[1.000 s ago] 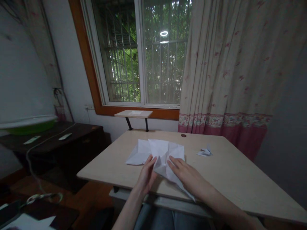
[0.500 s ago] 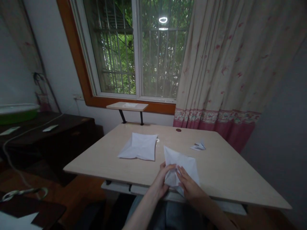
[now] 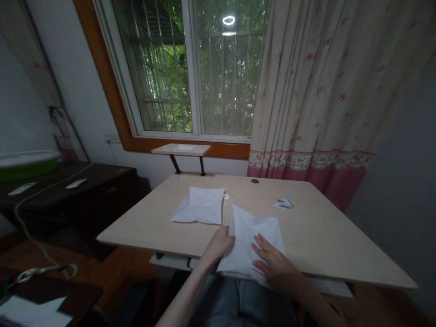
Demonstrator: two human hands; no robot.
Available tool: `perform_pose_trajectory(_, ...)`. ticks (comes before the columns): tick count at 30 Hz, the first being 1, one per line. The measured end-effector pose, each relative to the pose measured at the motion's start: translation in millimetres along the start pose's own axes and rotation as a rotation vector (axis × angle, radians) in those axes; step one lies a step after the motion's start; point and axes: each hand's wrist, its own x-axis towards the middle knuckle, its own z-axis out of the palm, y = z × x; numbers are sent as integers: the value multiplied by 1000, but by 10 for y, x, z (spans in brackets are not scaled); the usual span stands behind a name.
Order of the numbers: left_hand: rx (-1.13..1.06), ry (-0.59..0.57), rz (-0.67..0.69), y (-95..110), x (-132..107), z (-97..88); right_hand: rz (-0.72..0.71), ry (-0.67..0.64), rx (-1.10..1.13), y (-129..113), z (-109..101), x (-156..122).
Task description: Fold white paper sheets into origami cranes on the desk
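A creased sheet of white paper (image 3: 250,227) lies at the front edge of the desk, its near part reaching over that edge. My left hand (image 3: 222,241) pinches the paper's left edge between thumb and curled fingers. Flat on the right part of the same sheet rests my right hand (image 3: 269,260), fingers spread. Farther back to the left is a second folded white paper (image 3: 206,205), apart from both hands. A small folded paper piece (image 3: 283,203) with dark markings sits at the right rear.
The pale desk (image 3: 327,245) carries a small raised shelf (image 3: 180,149) at its back left, by the window. A dark cabinet (image 3: 102,186) with a green basin (image 3: 29,165) stands at the left. A patterned curtain (image 3: 306,91) hangs behind the desk.
My left hand has moved left from the paper's middle to its left edge. The near-left part of the sheet has opened out, and my right hand has flattened on it.
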Motion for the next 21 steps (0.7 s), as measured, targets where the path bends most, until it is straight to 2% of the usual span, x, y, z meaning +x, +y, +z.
perform_pose_trajectory(3, 116, 106, 78, 32, 37, -60, -3, -41, -27, 30, -55, -46)
perform_pose_trajectory(5, 200, 178, 119, 103, 99, -206, -14, -8, -100, -21, -144, 33)
perform_pose_trajectory(6, 249, 210, 135, 158, 151, -324, -1, 53, -136, -77, -206, 130)
perform_pose_trajectory(9, 407, 306, 139, 383, 397, -823, -29, 141, -123, -327, -421, 675)
perform_pose_trajectory(12, 589, 397, 104, 593, 676, -1343, -51, 74, -4, -558, -531, 1406)
perform_pose_trajectory(14, 715, 453, 80, 649, 794, -1566, -81, 25, 26, -639, -481, 1804)
perform_pose_trajectory(16, 830, 499, 68, 596, 840, -1646, -115, -30, 34, -662, -336, 2048)
perform_pose_trajectory(18, 930, 518, 110, 437, 846, -1604, -139, -94, 31, -643, -145, 2143)
perform_pose_trajectory(21, 1029, 380, 171, 93, 845, -1447, -135, -110, 31, -566, 65, 2112)
